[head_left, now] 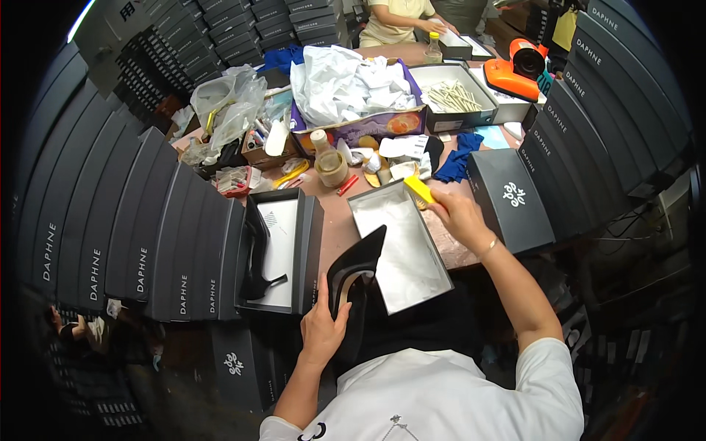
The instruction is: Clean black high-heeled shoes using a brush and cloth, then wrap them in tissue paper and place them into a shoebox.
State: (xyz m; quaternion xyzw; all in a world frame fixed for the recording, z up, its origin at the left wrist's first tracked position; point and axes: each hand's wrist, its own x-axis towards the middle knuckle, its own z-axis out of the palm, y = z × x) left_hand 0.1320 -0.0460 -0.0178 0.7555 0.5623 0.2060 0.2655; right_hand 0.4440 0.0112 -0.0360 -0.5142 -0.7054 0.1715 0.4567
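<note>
My left hand (323, 327) grips a black high-heeled shoe (358, 264) by its rear part, sole side turned up, toe pointing toward the table. My right hand (457, 213) holds a small yellow object (420, 190) at the far corner of an open shoe box (401, 246) lined with white tissue paper. To the left, a second open black box (307, 246) stands on its side with another black heeled shoe (256, 253) leaning in it.
Rows of black shoe boxes (132, 235) flank both sides. A closed black lid (509, 198) lies right of my hand. The table holds a glue bottle (329, 162), crumpled white paper (346, 84), blue cloth (457, 158), an orange tool (518, 70). Another person (401, 18) works at the far end.
</note>
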